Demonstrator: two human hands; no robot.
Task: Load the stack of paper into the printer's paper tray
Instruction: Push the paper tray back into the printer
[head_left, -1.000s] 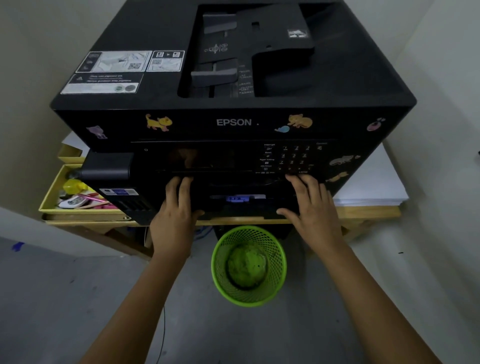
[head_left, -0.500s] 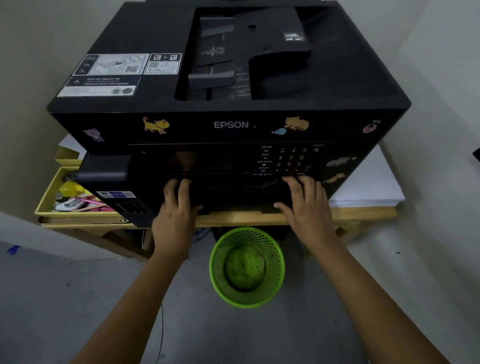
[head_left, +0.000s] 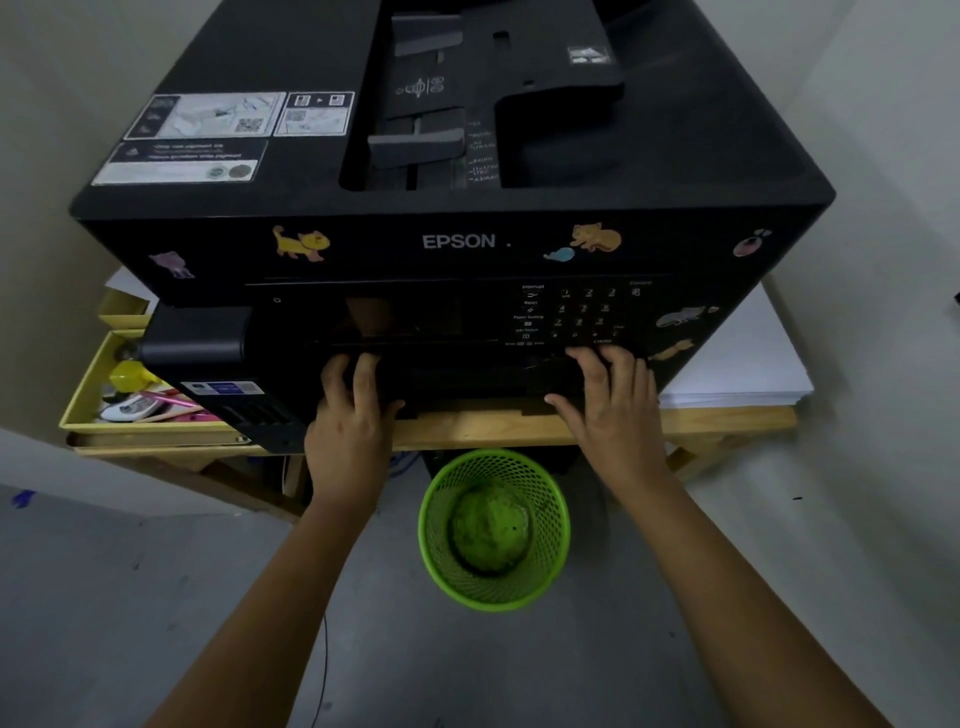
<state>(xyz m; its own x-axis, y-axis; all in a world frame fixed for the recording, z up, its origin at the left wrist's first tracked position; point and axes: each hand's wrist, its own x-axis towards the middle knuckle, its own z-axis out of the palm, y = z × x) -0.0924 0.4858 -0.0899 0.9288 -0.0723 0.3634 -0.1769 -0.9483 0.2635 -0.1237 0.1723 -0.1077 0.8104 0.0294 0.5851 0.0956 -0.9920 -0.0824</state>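
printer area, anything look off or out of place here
Nothing looks damaged or spilled. The printer is dotted with cartoon animal stickers, and the paper stack sits beside it, not yet loaded. Both hands, left hand and right hand, press its lower front.

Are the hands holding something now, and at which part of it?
Both hands, left hand and right hand, rest on the lower front edge of the printer, fingers flat. No paper is held; a true grip cannot be told.

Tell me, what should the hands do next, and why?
Probably pull the tray out toward the person. Both the left hand and right hand rest on the printer's lower front, and the paper stack lies unloaded beside it.
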